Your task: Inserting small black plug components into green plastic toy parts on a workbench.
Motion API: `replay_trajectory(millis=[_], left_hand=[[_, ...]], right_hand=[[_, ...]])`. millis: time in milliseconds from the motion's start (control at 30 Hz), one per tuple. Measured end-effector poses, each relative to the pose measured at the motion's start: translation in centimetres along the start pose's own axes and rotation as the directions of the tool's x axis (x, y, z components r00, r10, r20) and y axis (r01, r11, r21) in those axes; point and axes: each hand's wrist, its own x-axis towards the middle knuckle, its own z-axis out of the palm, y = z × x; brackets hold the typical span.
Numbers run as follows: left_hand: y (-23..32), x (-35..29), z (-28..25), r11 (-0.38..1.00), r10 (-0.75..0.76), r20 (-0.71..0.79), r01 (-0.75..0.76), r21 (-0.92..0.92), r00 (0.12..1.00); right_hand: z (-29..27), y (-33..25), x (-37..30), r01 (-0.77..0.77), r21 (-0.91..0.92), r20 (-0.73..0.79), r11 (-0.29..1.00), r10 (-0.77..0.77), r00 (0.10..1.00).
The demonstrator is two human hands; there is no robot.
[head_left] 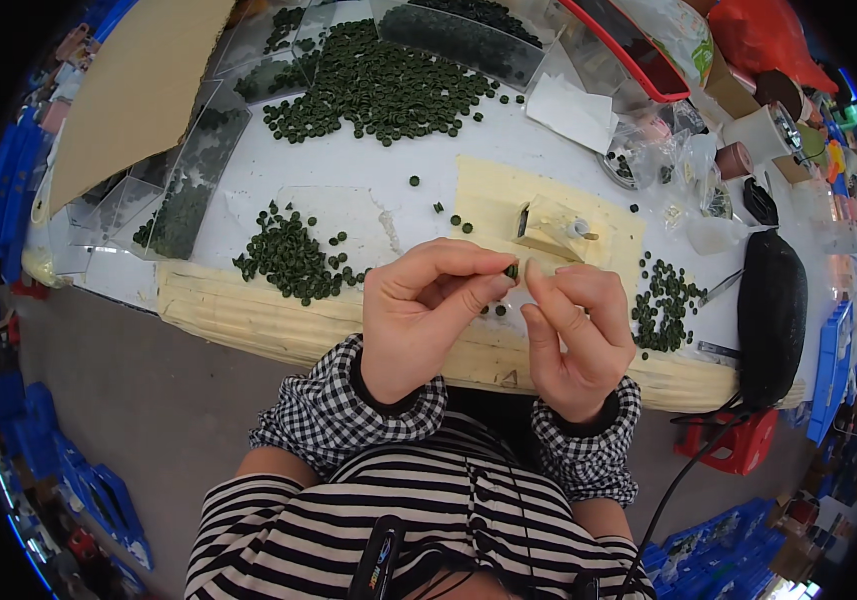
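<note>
My left hand [419,315] pinches a small dark green ring [512,270] between thumb and forefinger, just above the table's front edge. My right hand [574,335] is right beside it, its thumb and forefinger tips touching the same ring from the right. Behind the hands a small tape-wrapped jig with an upright pin [559,228] stands on a yellowish taped pad [494,195]. A small heap of green rings [289,255] lies to the left of my hands, and a second small heap [664,300] to the right.
A large heap of green rings [379,85] lies at the back among clear plastic trays [199,185]. A cardboard sheet [134,85] leans at the far left. A black pouch [771,315], tape rolls [764,130] and plastic bags crowd the right side. A red stool [734,440] stands below.
</note>
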Motion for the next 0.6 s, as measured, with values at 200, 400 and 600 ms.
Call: replay_trajectory(millis=[200,400,600], left_hand=[[2.5,1.8,-2.7,0.563,0.188,0.187,-0.262,0.784,0.964],[1.7,1.8,-2.7,0.402,0.219,0.175,-0.252,0.880,0.960],[2.3,0.0,-1.7,0.449,0.063,0.363,-0.351,0.821,0.930]], right_hand=[[-0.7,-0.1,-1.0,-0.198,0.015,-0.131,0.980,0.198,0.971],[-0.5,0.1,-1.1,-0.200,0.029,-0.140,0.979,0.202,0.969],[-0.5,0.3,-1.2,-0.218,0.053,-0.170,0.975,0.224,0.960]])
